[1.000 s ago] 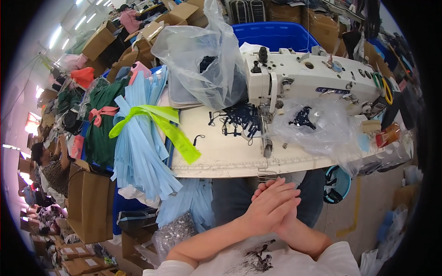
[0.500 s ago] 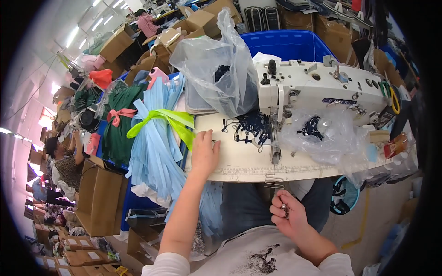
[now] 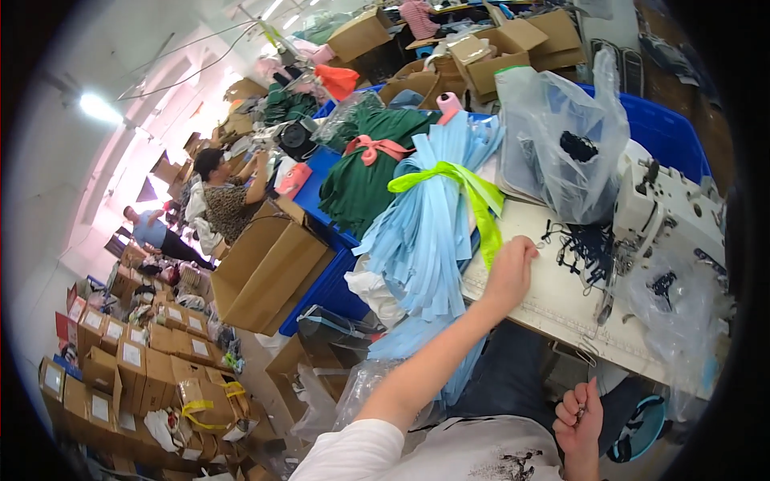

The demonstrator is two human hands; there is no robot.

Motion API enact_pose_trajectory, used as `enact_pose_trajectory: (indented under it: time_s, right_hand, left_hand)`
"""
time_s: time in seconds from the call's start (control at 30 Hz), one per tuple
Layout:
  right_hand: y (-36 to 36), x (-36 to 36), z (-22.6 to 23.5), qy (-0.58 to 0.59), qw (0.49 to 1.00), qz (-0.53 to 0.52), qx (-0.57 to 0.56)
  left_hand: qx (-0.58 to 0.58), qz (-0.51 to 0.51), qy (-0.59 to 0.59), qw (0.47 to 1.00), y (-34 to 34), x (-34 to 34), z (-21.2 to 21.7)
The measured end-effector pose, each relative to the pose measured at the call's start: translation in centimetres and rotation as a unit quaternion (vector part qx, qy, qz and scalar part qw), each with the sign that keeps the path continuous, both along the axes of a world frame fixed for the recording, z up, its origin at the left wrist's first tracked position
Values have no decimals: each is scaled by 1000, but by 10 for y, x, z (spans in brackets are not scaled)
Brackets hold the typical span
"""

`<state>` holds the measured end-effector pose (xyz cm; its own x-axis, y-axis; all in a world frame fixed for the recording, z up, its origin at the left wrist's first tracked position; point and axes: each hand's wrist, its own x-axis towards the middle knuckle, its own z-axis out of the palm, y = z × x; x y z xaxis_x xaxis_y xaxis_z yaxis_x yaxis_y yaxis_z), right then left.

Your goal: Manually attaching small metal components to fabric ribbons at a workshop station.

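Observation:
My left hand point(image 3: 512, 271) rests on the white sewing table point(image 3: 553, 309), its fingers curled together at the tips; whatever they pinch, if anything, is too small to make out. Right of it lies a tangle of dark navy cord loops point(image 3: 585, 250). A bundle of light blue fabric strips point(image 3: 429, 232), tied with a neon yellow-green strip point(image 3: 449, 178), lies left of this hand. Below the table's front edge my right hand point(image 3: 579, 417) is closed around something small, mostly hidden by the fingers. Just above it, a bent metal wire point(image 3: 589, 351) sticks out from the edge.
A white sewing machine point(image 3: 670, 208) stands at the right, beside a clear bag with dark cords point(image 3: 670, 309). Another clear bag point(image 3: 561, 152) sits behind the loops. Green bundled fabric point(image 3: 369, 180), an open carton point(image 3: 269, 268) and blue bins point(image 3: 658, 128) surround the table. Two people work farther left.
The view has swung left, so the table and both hands appear farther right. My left hand stays at the table's left part, its fingers more curled; my right hand stays closed below the edge.

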<state>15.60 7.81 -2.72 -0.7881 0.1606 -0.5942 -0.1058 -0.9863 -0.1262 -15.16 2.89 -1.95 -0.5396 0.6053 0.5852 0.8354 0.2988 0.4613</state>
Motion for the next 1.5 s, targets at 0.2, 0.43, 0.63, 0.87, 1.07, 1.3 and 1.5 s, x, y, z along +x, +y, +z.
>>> enact_pose_trajectory:
  time_s: [0.2,0.43,0.63,0.87,1.07,1.3,1.5]
  right_hand:
    - [-1,-11,12,64,996,42,36]
    - [-4,-19,17,10,980,129,148]
    - [-6,-18,16,-15,975,159,156]
    - [-9,-20,13,24,968,121,219]
    - [-9,-24,6,25,963,122,239]
    - [-4,-29,12,63,963,122,232]
    - [7,-16,23,41,972,90,215]
  left_hand:
    - [222,-169,-512,813,-40,73,18]
    - [171,-146,-769,599,-89,130,0]
    - [170,-123,-803,557,-102,142,-5]
    - [116,-135,-749,638,-100,150,17]
    - [127,-178,-639,737,-107,160,-14]
    - [132,-162,-639,740,-108,162,-5]
    - [100,-141,-609,774,-94,165,22]
